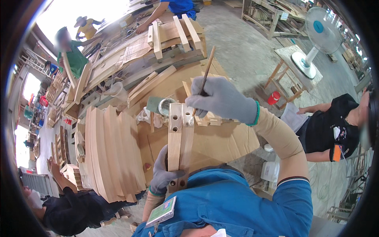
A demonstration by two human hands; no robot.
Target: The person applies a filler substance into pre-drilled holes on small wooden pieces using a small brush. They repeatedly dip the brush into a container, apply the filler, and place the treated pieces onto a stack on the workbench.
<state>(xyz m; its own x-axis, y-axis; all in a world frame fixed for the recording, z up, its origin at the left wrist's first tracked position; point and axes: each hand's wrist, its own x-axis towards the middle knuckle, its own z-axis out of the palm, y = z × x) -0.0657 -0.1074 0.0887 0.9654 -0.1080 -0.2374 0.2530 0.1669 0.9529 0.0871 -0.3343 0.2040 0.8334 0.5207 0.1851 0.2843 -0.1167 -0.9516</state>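
Left hand (165, 173), gloved, fingers wrapped around two wooden slats (179, 138) held upright together. Right hand (221, 98), gloved, fingers pinched on a thin brush (206, 73), its tip at the slats' drilled top end. A small glue tin (166, 106) sits just beyond the fingertips.

Bright daylight, blown-out glare upper left, fisheye-bent edges, dark rim

The left hand (164, 173), gloved grey, is low and close to the body, its fingers (175, 173) curled in a firm grasp. The right hand (221, 98), also gloved, reaches forward with the forearm sleeved, fingers pinched together.
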